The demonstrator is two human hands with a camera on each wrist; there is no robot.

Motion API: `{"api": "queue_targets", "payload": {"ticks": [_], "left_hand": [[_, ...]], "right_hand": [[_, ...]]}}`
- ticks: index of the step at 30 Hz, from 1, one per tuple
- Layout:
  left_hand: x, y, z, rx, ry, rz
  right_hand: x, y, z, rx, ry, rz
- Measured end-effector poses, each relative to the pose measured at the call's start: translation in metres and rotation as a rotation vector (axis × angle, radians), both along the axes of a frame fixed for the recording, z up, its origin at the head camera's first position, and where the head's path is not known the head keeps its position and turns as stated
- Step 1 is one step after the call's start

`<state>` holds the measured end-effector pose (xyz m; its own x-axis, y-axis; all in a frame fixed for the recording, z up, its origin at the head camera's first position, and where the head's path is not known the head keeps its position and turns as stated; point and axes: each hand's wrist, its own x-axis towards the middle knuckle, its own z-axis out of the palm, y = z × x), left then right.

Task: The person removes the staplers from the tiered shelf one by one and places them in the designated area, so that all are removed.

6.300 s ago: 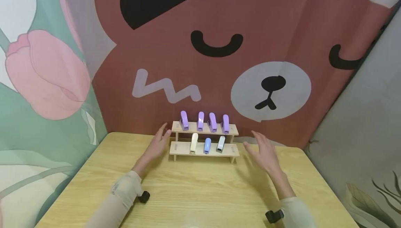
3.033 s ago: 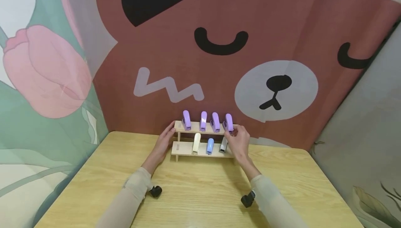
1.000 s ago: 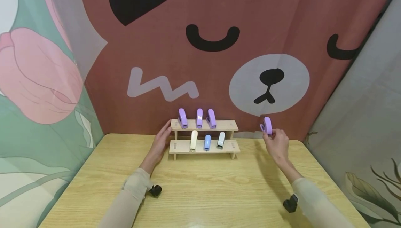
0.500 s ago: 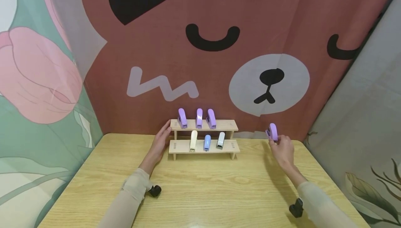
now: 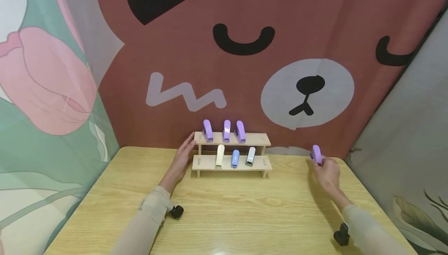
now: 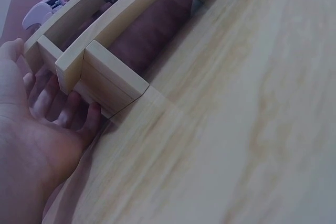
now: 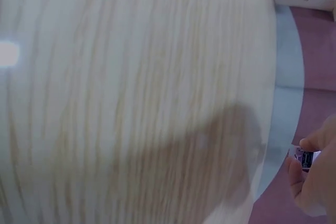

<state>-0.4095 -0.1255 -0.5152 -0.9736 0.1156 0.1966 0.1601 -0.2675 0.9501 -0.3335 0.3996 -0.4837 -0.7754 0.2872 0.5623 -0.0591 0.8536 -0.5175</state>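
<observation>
My right hand (image 5: 328,172) pinches a purple stapler (image 5: 316,154) above the back right of the table; in the right wrist view only a small end of that stapler (image 7: 306,159) shows between the thumb and fingers. Beside the left end of a two-tier wooden rack (image 5: 260,139), my left hand (image 5: 182,161) rests with its fingers against the upper tier's end. On that upper tier stand three purple staplers (image 5: 226,131), their right end of the board bare. A cream stapler (image 5: 219,156), a blue stapler (image 5: 235,158) and a white stapler (image 5: 250,156) stand on the lower tier.
The rack stands near the back edge of a light wooden table (image 5: 224,212). Behind it hangs a brown bear-print cloth (image 5: 189,60). Patterned cloths flank the table at the left (image 5: 52,91) and right (image 5: 416,130).
My right hand took the rightmost purple stapler off the upper tier and carried it right, now slightly lower and farther right. My left hand came to the rack's left end and stays there.
</observation>
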Motion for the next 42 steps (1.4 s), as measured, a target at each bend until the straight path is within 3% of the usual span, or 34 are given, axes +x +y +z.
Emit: {"api": "queue_targets", "payload": {"ticks": [4, 22, 31, 42], "left_hand": [[-0.001, 0.001, 0.001, -0.003, 0.003, 0.000], [0.002, 0.001, -0.003, 0.009, -0.017, -0.005], [0.000, 0.001, 0.000, 0.010, -0.002, -0.004], [-0.003, 0.000, -0.003, -0.002, 0.001, -0.002]], "right_hand": [[-0.001, 0.010, -0.004, -0.019, -0.060, -0.031], [-0.001, 0.043, -0.023, -0.030, -0.163, -0.090], [-0.001, 0.049, -0.021, -0.062, -0.224, -0.119], [-0.003, 0.054, -0.019, -0.095, -0.287, -0.096]]}}
